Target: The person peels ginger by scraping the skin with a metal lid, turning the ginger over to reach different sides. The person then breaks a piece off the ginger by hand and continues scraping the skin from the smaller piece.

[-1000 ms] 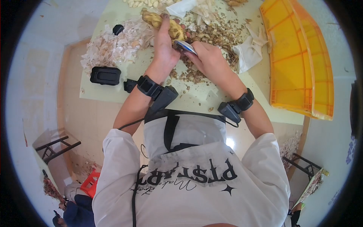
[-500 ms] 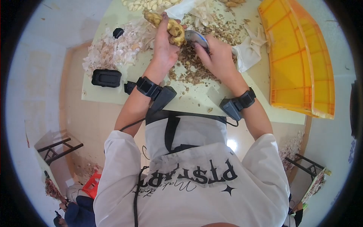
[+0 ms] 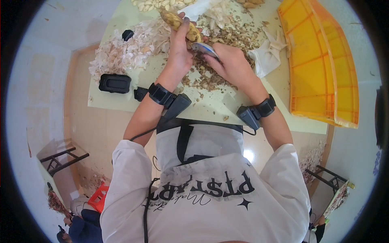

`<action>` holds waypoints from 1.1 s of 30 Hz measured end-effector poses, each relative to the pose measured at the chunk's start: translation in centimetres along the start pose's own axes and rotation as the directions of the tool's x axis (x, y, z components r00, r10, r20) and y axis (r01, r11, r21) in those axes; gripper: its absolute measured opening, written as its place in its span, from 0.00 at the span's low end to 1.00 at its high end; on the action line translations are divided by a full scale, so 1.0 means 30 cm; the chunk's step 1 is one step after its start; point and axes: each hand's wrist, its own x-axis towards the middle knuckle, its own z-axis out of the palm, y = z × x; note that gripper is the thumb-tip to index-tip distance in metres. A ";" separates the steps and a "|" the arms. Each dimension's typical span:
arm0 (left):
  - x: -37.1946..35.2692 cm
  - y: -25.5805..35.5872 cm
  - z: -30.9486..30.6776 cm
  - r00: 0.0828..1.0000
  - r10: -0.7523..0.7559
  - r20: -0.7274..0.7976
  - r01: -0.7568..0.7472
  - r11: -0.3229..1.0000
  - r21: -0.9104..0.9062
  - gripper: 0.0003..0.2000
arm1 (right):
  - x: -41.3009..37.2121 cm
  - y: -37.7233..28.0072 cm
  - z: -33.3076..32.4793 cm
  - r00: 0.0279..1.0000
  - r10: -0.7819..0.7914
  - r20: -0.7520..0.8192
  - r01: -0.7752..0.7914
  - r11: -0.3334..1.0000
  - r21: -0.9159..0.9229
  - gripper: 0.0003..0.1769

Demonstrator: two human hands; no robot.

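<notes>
Left hand: your left hand (image 3: 179, 50) has its fingers closed around a ginger root (image 3: 178, 21), held up over the far part of the bench (image 3: 121, 101).
Right hand: your right hand (image 3: 229, 61) has its fingers clamped on a metal blade (image 3: 204, 48), whose tip touches the near end of the root.
Ginger root: it sits above the brown scraps, tilted away to your left and partly hidden by your left fingers.
Below the hands: a spread of brown peel scraps (image 3: 208, 79) lies directly under both hands.
To the left: a heap of pale skins (image 3: 123, 52) lies just beside your left hand. A black box (image 3: 115, 83) sits near the bench edge, and a small black piece (image 3: 127, 35) lies further back.
To the right: a white cloth (image 3: 265, 56) lies near your right hand. An orange crate (image 3: 320, 60) leans beyond it.
Far edge: pale peeled cloves (image 3: 156, 4) lie behind the root.
Wrists: each carries a black strapped device (image 3: 172, 101).
</notes>
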 end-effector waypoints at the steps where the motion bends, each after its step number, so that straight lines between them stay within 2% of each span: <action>1: -0.002 0.003 -0.002 0.999 -0.015 0.041 0.015 1.000 0.003 0.24 | -0.001 -0.003 -0.010 1.000 -0.001 -0.001 0.001 1.000 -0.001 0.12; 3: 0.004 0.005 -0.015 0.996 -0.029 0.080 0.028 1.000 0.007 0.23 | -0.005 -0.009 -0.022 0.994 0.075 -0.073 -0.072 0.996 0.050 0.11; 4: 0.013 0.003 -0.030 0.986 -0.064 0.151 0.075 0.995 -0.069 0.23 | -0.008 -0.006 -0.020 0.995 0.075 -0.073 -0.071 0.996 0.050 0.11; 5: 0.020 0.003 -0.039 0.970 -0.092 0.224 0.126 0.982 -0.140 0.23 | -0.011 0.000 -0.013 0.976 0.137 -0.170 -0.133 0.990 0.036 0.10; 6: 0.022 0.005 -0.042 0.970 -0.091 0.224 0.125 0.982 -0.141 0.23 | -0.014 0.008 -0.007 0.944 0.196 -0.267 -0.196 0.980 0.028 0.09; 7: 0.024 0.006 -0.042 0.962 -0.089 0.257 0.142 0.971 -0.192 0.23 | -0.015 0.018 -0.002 0.944 0.196 -0.267 -0.196 0.980 0.027 0.09; 9: 0.029 0.007 -0.039 0.953 -0.086 0.291 0.160 0.957 -0.243 0.23 | -0.011 0.038 0.006 0.891 0.235 -0.389 -0.208 0.972 0.112 0.09; 11: 0.035 0.010 -0.034 0.958 -0.093 0.273 0.107 0.993 -0.039 0.21 | -0.011 0.046 0.001 0.884 0.248 -0.396 -0.231 0.969 0.092 0.09; 12: 0.026 0.016 -0.026 0.957 -0.094 0.275 0.108 0.993 -0.037 0.21 | -0.012 0.048 -0.001 0.877 0.262 -0.403 -0.255 0.964 0.072 0.09; 14: 0.001 0.027 -0.008 0.983 -0.081 0.163 0.061 0.991 0.119 0.19 | -0.013 0.050 -0.004 0.859 0.300 -0.415 -0.280 0.954 0.111 0.09; 17: 0.010 0.033 -0.020 0.973 -0.029 0.230 0.018 0.999 0.050 0.17 | -0.017 0.068 -0.007 0.829 0.339 -0.445 -0.305 0.941 0.149 0.10; 19: 0.020 0.030 -0.028 0.977 -0.027 0.213 0.021 0.999 0.033 0.16 | -0.022 0.081 -0.002 0.820 0.339 -0.462 -0.305 0.940 0.151 0.10; 21: 0.027 0.026 -0.035 0.980 -0.027 0.198 0.024 1.000 0.016 0.16 | -0.023 0.090 0.002 0.832 0.285 -0.476 -0.286 0.955 0.073 0.11; 23: 0.031 0.023 -0.033 0.974 0.013 0.225 -0.044 0.990 0.131 0.18 | -0.018 0.077 -0.004 0.832 0.295 -0.470 -0.289 0.953 0.086 0.11; 24: 0.024 0.029 -0.025 0.974 0.018 0.226 -0.049 0.990 0.130 0.18 | -0.018 0.067 -0.006 0.832 0.308 -0.462 -0.296 0.950 0.101 0.10; 26: 0.004 0.042 -0.010 0.965 0.127 0.231 -0.192 0.938 0.288 0.21 | -0.015 0.054 -0.008 0.821 0.325 -0.469 -0.302 0.945 0.127 0.10; 29: 0.017 0.025 -0.026 0.942 0.143 0.305 -0.251 0.902 0.351 0.23 | -0.014 0.043 -0.014 0.809 0.350 -0.472 -0.321 0.936 0.144 0.09; 30: 0.019 0.021 -0.024 0.941 0.146 0.307 -0.254 0.902 0.349 0.23 | -0.013 0.043 -0.016 0.808 0.355 -0.471 -0.331 0.934 0.135 0.09; 32: 0.016 0.011 -0.014 0.956 0.090 0.278 -0.133 0.981 0.143 0.23 | -0.014 0.049 -0.011 0.812 0.322 -0.487 -0.308 0.945 0.111 0.10; 33: 0.006 0.017 -0.007 0.956 0.090 0.279 -0.134 0.981 0.142 0.23 | -0.016 0.051 -0.009 0.817 0.292 -0.498 -0.286 0.954 0.090 0.10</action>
